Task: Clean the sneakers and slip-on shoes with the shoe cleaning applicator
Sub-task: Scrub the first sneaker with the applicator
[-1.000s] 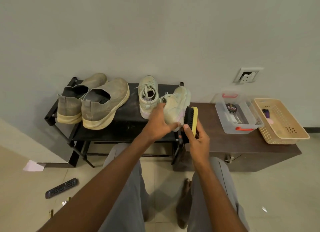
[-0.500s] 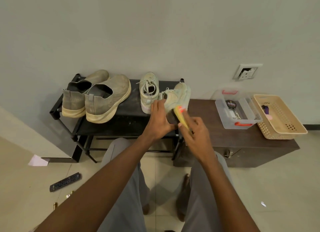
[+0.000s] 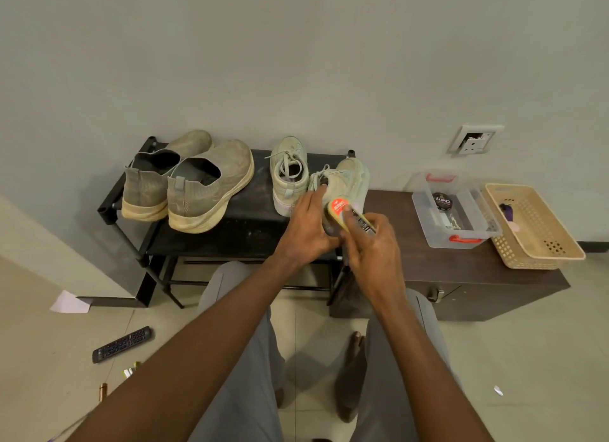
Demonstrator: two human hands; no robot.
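Beside the clear bin (image 3: 425,211): hands partly hide a sneaker (image 3: 349,181).
Left hand (image 3: 304,225) grips the sneaker, right hand (image 3: 370,244) holds the applicator (image 3: 342,212); the bin holds a black tin (image 3: 441,200).

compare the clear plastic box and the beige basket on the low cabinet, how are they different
The clear plastic box has see-through solid walls and red handles; the beige basket is opaque with perforated walls. The box holds a round black tin; the basket holds a small purple item. The basket looks larger. Both are open-topped, side by side on the dark cabinet.
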